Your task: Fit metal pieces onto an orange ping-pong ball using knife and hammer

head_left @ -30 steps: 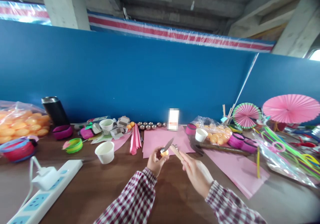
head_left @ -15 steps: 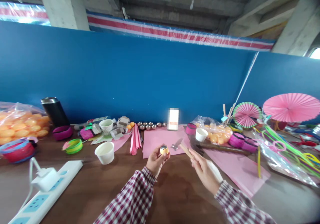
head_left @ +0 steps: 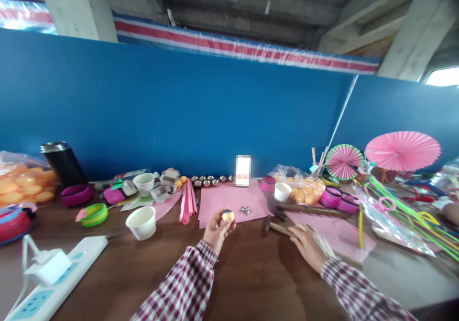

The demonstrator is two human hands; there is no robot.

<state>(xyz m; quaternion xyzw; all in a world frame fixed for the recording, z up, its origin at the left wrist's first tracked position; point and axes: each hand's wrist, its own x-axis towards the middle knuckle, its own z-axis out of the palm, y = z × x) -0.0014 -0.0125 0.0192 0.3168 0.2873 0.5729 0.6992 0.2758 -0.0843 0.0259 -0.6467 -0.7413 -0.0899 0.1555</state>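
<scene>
My left hand [head_left: 217,231] is closed around a small orange ball [head_left: 228,217] that carries something dark and silvery on its top. Just beyond it, a little heap of shiny silver pieces [head_left: 244,210], too small to name, lies on a sheet of pink paper [head_left: 218,204]. On the brown tabletop rests a hammer [head_left: 280,229] with a wooden handle, its head pointing left. My right hand [head_left: 309,245] lies over that handle with its fingers stretched out; part of the handle is hidden under it. Something whitish shows along the back of this hand.
A white paper cup [head_left: 141,223] and a power strip [head_left: 77,259] stand on the left. Shiny metal balls [head_left: 206,181] line the blue panel. To the right are a bag of orange balls [head_left: 308,192], a second long-handled tool [head_left: 315,209], pink paper fans [head_left: 403,151] and coloured strips [head_left: 405,206].
The hammer has come down from the air onto the table, and my right hand has moved lower and right, its grip loosened. My left hand still holds the ball. The view has shifted slightly.
</scene>
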